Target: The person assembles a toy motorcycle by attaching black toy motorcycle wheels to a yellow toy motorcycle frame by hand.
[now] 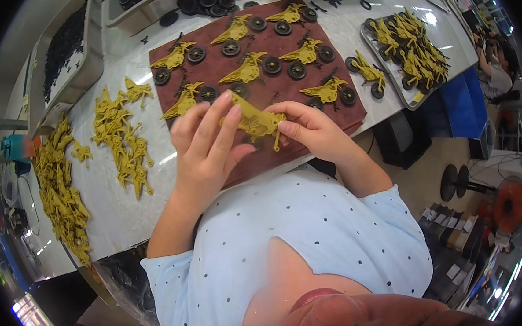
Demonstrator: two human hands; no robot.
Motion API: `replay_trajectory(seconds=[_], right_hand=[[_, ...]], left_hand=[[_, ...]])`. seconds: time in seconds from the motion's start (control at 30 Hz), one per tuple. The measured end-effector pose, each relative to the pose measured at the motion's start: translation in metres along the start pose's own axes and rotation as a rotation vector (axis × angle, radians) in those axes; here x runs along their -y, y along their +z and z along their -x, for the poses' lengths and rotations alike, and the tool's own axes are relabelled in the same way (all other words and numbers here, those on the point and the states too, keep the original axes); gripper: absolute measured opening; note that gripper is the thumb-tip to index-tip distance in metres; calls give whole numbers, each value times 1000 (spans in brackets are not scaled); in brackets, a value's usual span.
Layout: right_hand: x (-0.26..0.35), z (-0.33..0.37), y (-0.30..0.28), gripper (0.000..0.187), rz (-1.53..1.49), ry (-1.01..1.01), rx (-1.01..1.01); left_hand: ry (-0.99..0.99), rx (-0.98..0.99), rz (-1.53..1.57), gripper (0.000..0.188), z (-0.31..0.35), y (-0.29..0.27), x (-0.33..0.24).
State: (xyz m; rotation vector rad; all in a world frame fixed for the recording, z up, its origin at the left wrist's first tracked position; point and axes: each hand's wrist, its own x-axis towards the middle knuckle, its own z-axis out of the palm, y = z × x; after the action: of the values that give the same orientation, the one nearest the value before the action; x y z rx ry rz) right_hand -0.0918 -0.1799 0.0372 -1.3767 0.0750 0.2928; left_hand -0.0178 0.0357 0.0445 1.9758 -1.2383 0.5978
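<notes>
Above the front part of a maroon cloth is a yellow plastic toy motorcycle body (256, 119), with no wheels visible on it. My right hand (316, 125) pinches its right end between thumb and fingers. My left hand (205, 140) has its fingers apart and raised at the body's left end. The fingertips overlap that end; whether they touch it I cannot tell. On the maroon cloth (237, 176) lie several yellow toy motorcycles (245, 68) in rows, with black wheels (272, 65) and small black parts beside them. My hands partly hide the nearest ones.
Loose yellow bodies lie in piles (115, 134) and along the table's left edge. A grey bin (95, 65) of small black parts stands at far left. Black wheels (202, 3) lie at the back. A metal tray (412, 103) at right holds yellow motorcycles; a blue bin (462, 107) sits beyond.
</notes>
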Motion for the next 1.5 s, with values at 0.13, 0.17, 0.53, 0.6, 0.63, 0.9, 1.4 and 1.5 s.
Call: replay_trajectory(seconds=[0.13, 0.17, 0.53, 0.6, 0.63, 0.9, 1.4, 1.5], right_hand=[[4, 2, -13, 30, 403, -205, -66], [4, 2, -16, 29, 353, -168, -125], [-14, -11, -27, 36, 811, -268, -384], [-27, -12, -26, 37, 904, -291, -415], [-33, -13, -25, 36, 886, -331, -432], [-49, -15, -20, 35, 972, -424, -497], [-53, -14, -16, 34, 1027, -475, -522], [-52, -7, -25, 34, 1042, -600, -438]], left_hand=[[15, 310, -144, 60, -24, 4, 0], [17, 334, -123, 56, -23, 9, 2], [-282, 361, -61, 44, -5, 56, -10], [-306, 375, -71, 43, -1, 59, -10], [-328, 387, -80, 42, 1, 61, -10], [-275, 402, -167, 37, 6, 62, -12], [-244, 479, -195, 37, 8, 66, -16], [-235, 484, -204, 38, 10, 66, -16]])
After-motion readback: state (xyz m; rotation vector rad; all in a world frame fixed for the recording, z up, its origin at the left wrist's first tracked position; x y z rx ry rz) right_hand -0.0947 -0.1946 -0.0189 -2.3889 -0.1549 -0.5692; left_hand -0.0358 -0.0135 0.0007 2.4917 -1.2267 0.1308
